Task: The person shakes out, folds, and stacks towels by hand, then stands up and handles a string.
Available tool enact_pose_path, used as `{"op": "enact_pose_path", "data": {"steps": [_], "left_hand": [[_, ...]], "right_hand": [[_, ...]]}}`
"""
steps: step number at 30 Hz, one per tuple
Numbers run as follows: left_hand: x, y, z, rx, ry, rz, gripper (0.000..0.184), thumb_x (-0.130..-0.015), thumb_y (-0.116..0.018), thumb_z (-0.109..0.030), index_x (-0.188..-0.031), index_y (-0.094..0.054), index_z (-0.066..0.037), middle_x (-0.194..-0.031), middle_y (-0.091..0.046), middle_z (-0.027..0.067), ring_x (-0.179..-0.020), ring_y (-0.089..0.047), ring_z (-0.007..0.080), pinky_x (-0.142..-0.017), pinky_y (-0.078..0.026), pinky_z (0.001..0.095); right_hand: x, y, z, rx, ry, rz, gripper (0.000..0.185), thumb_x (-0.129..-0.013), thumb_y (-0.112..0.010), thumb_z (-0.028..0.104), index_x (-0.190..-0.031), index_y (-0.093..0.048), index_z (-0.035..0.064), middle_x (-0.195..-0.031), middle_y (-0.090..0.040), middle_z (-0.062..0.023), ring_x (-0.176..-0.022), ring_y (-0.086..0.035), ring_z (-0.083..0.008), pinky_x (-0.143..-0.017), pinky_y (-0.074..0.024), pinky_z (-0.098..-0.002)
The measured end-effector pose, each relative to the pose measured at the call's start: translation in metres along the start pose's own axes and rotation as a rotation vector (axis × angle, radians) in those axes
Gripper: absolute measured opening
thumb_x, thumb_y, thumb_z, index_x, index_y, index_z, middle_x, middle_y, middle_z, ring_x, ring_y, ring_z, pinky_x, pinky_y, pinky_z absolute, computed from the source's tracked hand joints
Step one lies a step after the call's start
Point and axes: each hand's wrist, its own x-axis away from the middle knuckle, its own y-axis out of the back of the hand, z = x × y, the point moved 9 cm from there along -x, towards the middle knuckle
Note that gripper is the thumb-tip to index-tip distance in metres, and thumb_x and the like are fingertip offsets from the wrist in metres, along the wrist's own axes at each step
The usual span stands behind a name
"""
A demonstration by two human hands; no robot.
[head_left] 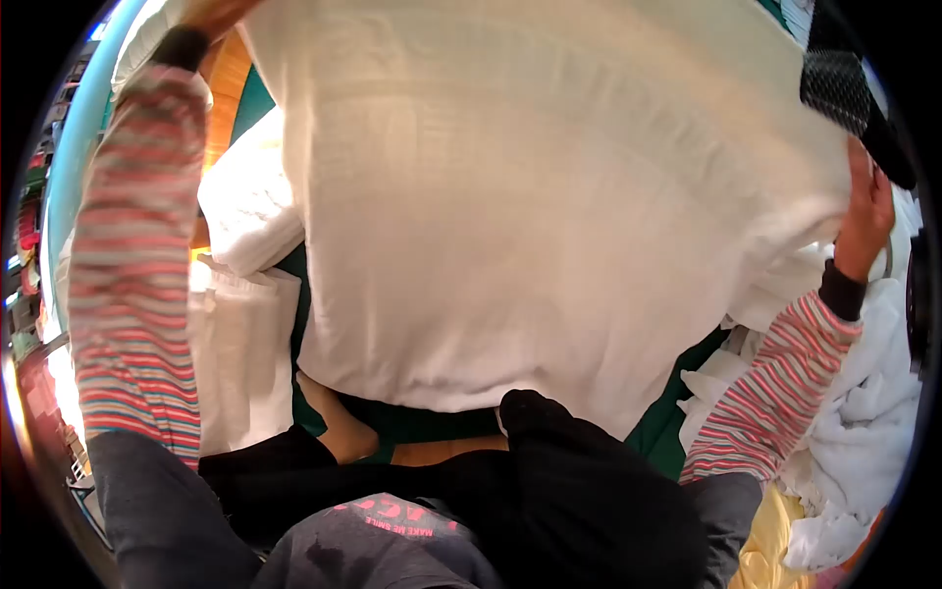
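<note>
A large white cloth [530, 216] is spread out in front of me, its near edge hanging by my foot. My right hand [865, 211] is at the cloth's right edge, fingers close together against it and partly hidden by a dark object. At the top left, my left hand [218, 14] reaches to the cloth's upper left side; it is cut off by the frame, and its fingers cannot be made out.
Folded white cloths [245, 344] lie at the left, beside a green surface [677, 402]. A heap of white cloth [863, 393] and a yellow cloth [770, 545] are at the right. My legs [589, 481] are folded in front.
</note>
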Motion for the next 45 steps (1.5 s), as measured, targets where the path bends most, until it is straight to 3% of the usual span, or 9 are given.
{"op": "enact_pose_path", "data": {"steps": [4,7,11,17,21,33,36,42,45], "left_hand": [[0.115,0.028,0.0,-0.278,-0.183,-0.014,0.034,-0.07,-0.063,-0.01,-0.102,-0.054,-0.006,-0.084,-0.059,0.0134,-0.074,-0.057,0.027,-0.064,-0.046,0.0302],[0.243,-0.053,-0.061,-0.127,-0.332,0.612,0.049,-0.063,-0.051,-0.001,-0.109,-0.054,-0.018,-0.06,-0.044,0.0033,-0.053,-0.045,0.0203,-0.051,-0.035,0.0311],[0.409,-0.121,-0.087,0.065,-0.325,1.114,0.046,-0.068,-0.054,-0.011,-0.112,-0.047,-0.024,-0.064,-0.046,0.0031,-0.052,-0.045,0.021,-0.05,-0.035,0.0324],[0.469,-0.147,-0.087,0.015,-0.186,1.304,0.053,-0.069,-0.056,-0.015,-0.12,-0.042,-0.024,-0.069,-0.05,0.0058,-0.054,-0.052,0.023,-0.05,-0.041,0.0336],[0.464,-0.144,-0.086,0.064,-0.135,1.306,0.054,-0.068,-0.056,-0.014,-0.12,-0.044,-0.023,-0.07,-0.051,0.007,-0.056,-0.052,0.0238,-0.051,-0.043,0.0342],[0.482,-0.148,-0.082,0.292,0.035,1.354,0.031,-0.066,-0.05,-0.013,-0.095,-0.059,-0.016,-0.069,-0.054,0.0107,-0.062,-0.054,0.0301,-0.056,-0.042,0.0399],[0.498,-0.142,-0.117,0.622,0.103,1.742,0.027,-0.066,-0.05,-0.014,-0.091,-0.058,-0.009,-0.076,-0.058,0.0134,-0.072,-0.054,0.0314,-0.061,-0.042,0.0391],[0.492,-0.141,-0.108,0.755,0.242,1.703,0.034,-0.073,-0.057,-0.028,-0.101,-0.058,-0.009,-0.079,-0.061,0.0116,-0.074,-0.058,0.0236,-0.065,-0.045,0.0309],[0.421,-0.154,-0.046,0.416,0.262,1.227,0.019,-0.074,-0.054,-0.024,-0.078,-0.059,-0.006,-0.073,-0.058,0.0108,-0.066,-0.056,0.0241,-0.059,-0.043,0.0334]], "right_hand": [[0.082,0.01,-0.051,-0.032,-0.374,0.365,0.017,-0.08,-0.056,0.011,-0.093,-0.055,0.0004,-0.081,-0.054,0.001,-0.077,-0.049,-0.0058,-0.068,-0.0398,-0.0171],[0.2,-0.019,-0.068,0.155,-0.583,0.928,0.008,-0.071,-0.061,0.011,-0.075,-0.056,0.0051,-0.071,-0.052,0.003,-0.067,-0.048,-0.0061,-0.058,-0.039,-0.0209],[0.372,-0.035,-0.101,0.129,-0.868,1.309,0.027,-0.069,-0.062,0.025,-0.079,-0.059,0.0002,-0.069,-0.057,-0.0089,-0.065,-0.053,-0.0165,-0.061,-0.0409,-0.0279],[0.457,-0.021,-0.115,0.092,-0.973,1.254,0.027,-0.07,-0.062,0.024,-0.078,-0.058,-0.0009,-0.065,-0.056,-0.0042,-0.063,-0.05,-0.0107,-0.06,-0.0395,-0.0252],[0.461,-0.02,-0.119,0.063,-1.004,1.248,0.031,-0.068,-0.063,0.027,-0.08,-0.059,-0.0005,-0.07,-0.058,-0.0089,-0.065,-0.055,-0.0167,-0.062,-0.0416,-0.0274],[0.477,-0.004,-0.125,0.06,-1.149,1.314,0.027,-0.065,-0.066,0.022,-0.076,-0.06,-0.0011,-0.062,-0.056,-0.0034,-0.058,-0.049,-0.0092,-0.054,-0.0382,-0.0237],[0.471,-0.011,-0.115,0.161,-1.071,1.541,0.026,-0.065,-0.066,0.021,-0.078,-0.061,-0.0012,-0.063,-0.057,-0.0034,-0.058,-0.05,-0.0093,-0.054,-0.0387,-0.0241],[0.437,-0.037,-0.113,0.065,-0.972,1.595,0.03,-0.067,-0.065,0.019,-0.088,-0.06,-0.0011,-0.072,-0.059,-0.0058,-0.063,-0.054,-0.0105,-0.061,-0.0439,-0.0254],[0.327,-0.073,-0.092,0.228,-0.603,1.234,0.029,-0.072,-0.062,0.015,-0.097,-0.057,0.0004,-0.081,-0.061,-0.0092,-0.074,-0.057,-0.0148,-0.07,-0.0438,-0.0263]]}}
